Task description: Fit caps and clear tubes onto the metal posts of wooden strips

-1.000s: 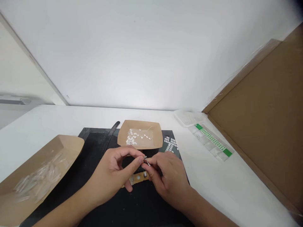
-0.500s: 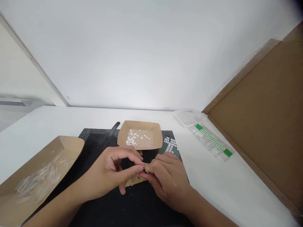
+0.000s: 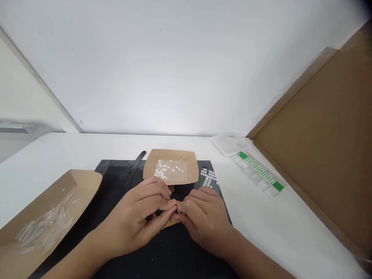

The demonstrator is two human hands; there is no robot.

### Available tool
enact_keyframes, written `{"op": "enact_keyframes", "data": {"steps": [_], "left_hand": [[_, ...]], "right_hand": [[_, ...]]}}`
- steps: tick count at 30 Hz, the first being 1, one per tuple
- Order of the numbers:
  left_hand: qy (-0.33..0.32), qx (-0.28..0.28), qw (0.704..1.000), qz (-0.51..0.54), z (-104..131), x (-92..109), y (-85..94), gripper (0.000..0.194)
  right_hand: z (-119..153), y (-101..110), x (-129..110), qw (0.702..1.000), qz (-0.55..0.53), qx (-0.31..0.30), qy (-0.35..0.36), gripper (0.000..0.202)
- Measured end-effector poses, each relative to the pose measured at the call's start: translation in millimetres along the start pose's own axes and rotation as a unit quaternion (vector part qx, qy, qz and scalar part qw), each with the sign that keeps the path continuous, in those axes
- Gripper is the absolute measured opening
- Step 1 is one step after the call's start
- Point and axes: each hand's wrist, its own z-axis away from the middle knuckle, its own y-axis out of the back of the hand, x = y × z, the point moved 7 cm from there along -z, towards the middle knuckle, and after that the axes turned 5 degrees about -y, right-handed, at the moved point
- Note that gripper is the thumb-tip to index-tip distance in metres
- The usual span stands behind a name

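Above the black mat (image 3: 162, 255), two bare hands meet fingertip to fingertip around a small metal piece (image 3: 178, 211). The right hand (image 3: 203, 217) pinches that shiny piece narrowly between thumb and forefinger; its shape is mostly covered. The left hand (image 3: 136, 217) has thumb and forefinger drawn close together at the same spot, but whether they grip the piece too, I cannot tell.

At the mat's far edge sits a small brown tray (image 3: 193, 166) with flared, smooth sides, holding scattered white oval bits (image 3: 161, 170), thickest toward its left end. Over the mat's left side lies a longer brown tray (image 3: 84, 180), with a loose heap of clear, slender plastic pieces (image 3: 49, 226).

On the mat, below the hands, a yellowish strip (image 3: 171, 222) shows partly. Near the mat's far right corner is a dark green sheet (image 3: 213, 188) with rows of rounded white stickers (image 3: 208, 178). A slim black tool (image 3: 135, 168) crosses the mat's far edge. Right of the mat rest a clear plastic packet (image 3: 270, 189) with a green-and-white label (image 3: 261, 172) and a translucent, shallow container (image 3: 225, 145).
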Motion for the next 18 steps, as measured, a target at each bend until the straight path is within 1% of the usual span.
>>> {"op": "enact_keyframes", "data": {"steps": [2, 6, 7, 11, 12, 15, 18], "left_hand": [[-0.009, -0.009, 1.0, -0.006, -1, 1, -0.8, 0.017], [-0.002, -0.017, 1.0, 0.015, -1, -4, -1.7, 0.014], [0.012, -0.022, 0.999, 0.024, -1, -7, -2.8, 0.013], [0.117, -0.043, 0.99, 0.071, 6, -24, -9.5, 0.009], [0.133, -0.046, 0.987, 0.079, 8, -27, -10.6, 0.009], [0.134, -0.064, 0.985, 0.088, 6, -27, -12.7, 0.007], [0.132, -0.091, 0.983, 0.091, 4, -25, -14.1, 0.005]], "right_hand": [[0, -1, 1, 1.0, -0.018, 0.002, -0.009, 0.031], [0, -4, 2, 0.998, -0.055, -0.004, -0.032, 0.026], [1, -4, 3, 0.997, -0.063, -0.006, -0.041, 0.024], [2, -6, 11, 0.993, -0.088, -0.01, -0.085, 0.011], [2, -7, 13, 0.991, -0.096, -0.016, -0.095, 0.007], [1, -11, 14, 0.985, -0.124, -0.048, -0.108, 0.005], [-1, -11, 11, 0.983, -0.135, -0.075, -0.1, 0.006]]}}
